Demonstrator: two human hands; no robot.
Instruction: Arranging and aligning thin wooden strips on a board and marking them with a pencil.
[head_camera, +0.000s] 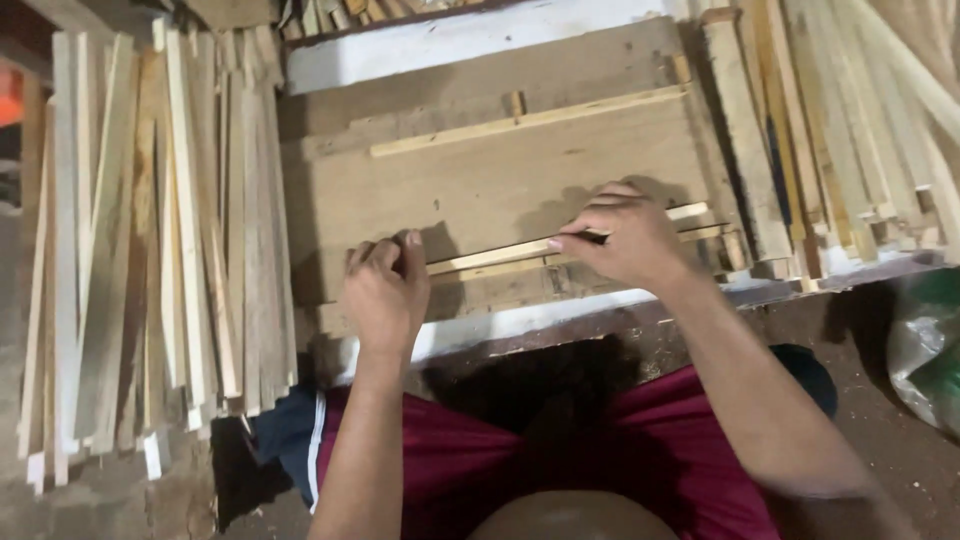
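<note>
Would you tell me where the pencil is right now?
In the head view, the pencil is pinched in the right hand, over the wooden strip.

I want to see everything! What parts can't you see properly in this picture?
Head view only:
- Thin dark tool: mostly hidden in the right hand; its kind is unclear.
- Wooden strip: left end covered by the left hand.
- Green-and-white bag: cut off by the right edge.

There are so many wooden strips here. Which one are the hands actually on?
The strip lying crosswise on the board nearest the person: left hand pins one end, right hand the other. The piles beside lie untouched.
</note>
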